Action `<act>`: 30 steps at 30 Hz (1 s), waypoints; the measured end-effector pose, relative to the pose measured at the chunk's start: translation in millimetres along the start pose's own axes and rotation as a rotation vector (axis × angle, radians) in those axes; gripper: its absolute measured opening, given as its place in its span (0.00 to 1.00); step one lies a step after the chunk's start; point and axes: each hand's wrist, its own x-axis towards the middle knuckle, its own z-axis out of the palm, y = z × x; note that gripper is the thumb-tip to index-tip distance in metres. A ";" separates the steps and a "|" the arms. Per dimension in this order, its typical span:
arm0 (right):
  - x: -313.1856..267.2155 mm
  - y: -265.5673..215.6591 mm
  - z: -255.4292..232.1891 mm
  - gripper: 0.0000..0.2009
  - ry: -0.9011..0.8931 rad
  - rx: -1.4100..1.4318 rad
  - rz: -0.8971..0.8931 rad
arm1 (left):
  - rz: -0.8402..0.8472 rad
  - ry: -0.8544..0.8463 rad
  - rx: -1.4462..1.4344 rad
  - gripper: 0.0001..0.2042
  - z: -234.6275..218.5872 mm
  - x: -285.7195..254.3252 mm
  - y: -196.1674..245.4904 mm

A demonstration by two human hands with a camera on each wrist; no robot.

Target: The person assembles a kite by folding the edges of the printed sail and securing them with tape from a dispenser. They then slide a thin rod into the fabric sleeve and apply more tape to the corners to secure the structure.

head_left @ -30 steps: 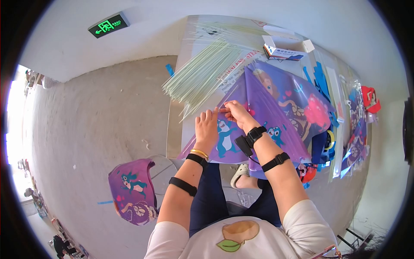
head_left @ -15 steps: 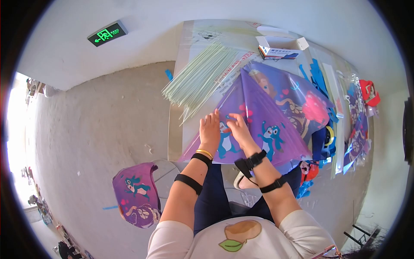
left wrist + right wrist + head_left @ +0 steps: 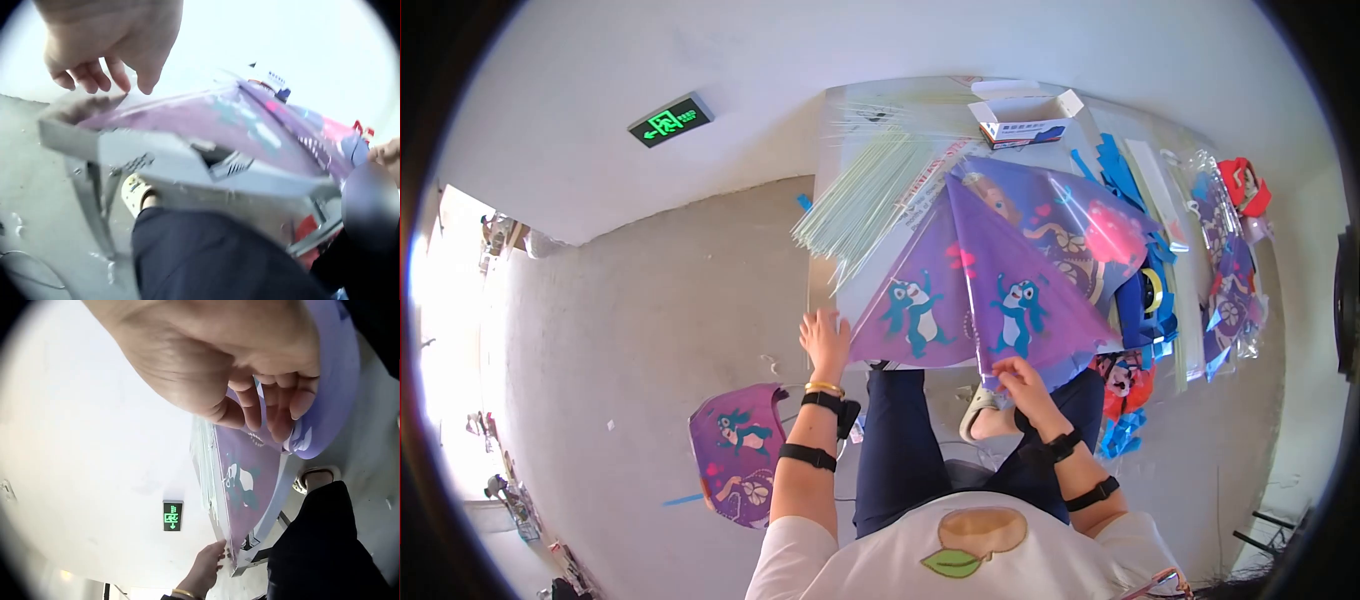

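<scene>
A purple plastic kite (image 3: 925, 250) printed with blue-and-white cartoon animals lies spread at the table's front edge, with a raised fold running down its middle. My left hand (image 3: 827, 345) hovers by its left corner, fingers loosely bent and nothing between them, as the left wrist view also shows. Over at the lower end of the middle fold, my right hand (image 3: 1028, 390) pinches the kite's edge between thumb and forefinger. In the right wrist view, the right hand (image 3: 231, 350) covers part of the purple sheet (image 3: 253, 462); its other fingers are curled.
Thin pale rods (image 3: 865, 195) lie in a bundle at the back left of the table. An opened white box (image 3: 1025, 122) stands behind the kite. Blue strips (image 3: 1122, 175), yellow tape (image 3: 1152, 290) and wrapped printed sheets are on the right. Another purple sheet (image 3: 740, 455) hangs lower left.
My hands were close together over the kite's left half; they have moved apart. The left went left to the corner, the right moved right and down to the fold's lower end.
</scene>
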 end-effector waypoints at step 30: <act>-175.6 44.3 -49.0 0.07 0.140 0.026 -0.070 | -0.228 -0.180 -0.059 0.08 -3.1 -37.5 -40.3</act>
